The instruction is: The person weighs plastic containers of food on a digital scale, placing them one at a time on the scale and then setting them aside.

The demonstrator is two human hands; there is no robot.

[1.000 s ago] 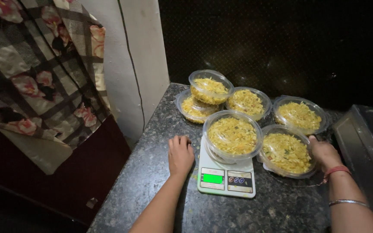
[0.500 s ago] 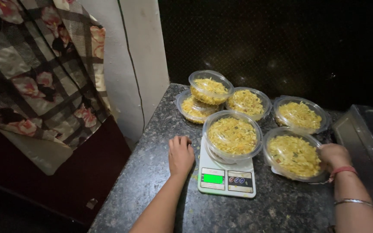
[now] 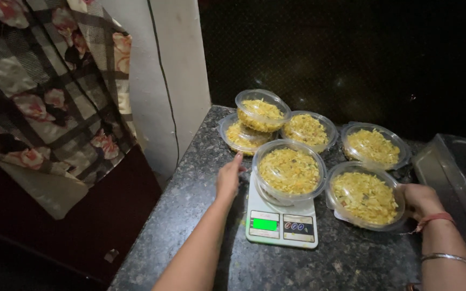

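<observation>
Counter edge beside left hand

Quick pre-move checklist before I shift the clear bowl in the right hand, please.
1. Right hand grips the clear plastic bowl of yellow food at its rim: ok.
2. That bowl level: not ok, tilted.
3. White digital kitchen scale display lit: ok.
4. Scale platform free: not ok, another filled clear bowl sits on it.
5. Left hand away from the scale: cannot tell, it is close beside it.
6. Lids on bowls: cannot tell.
</observation>
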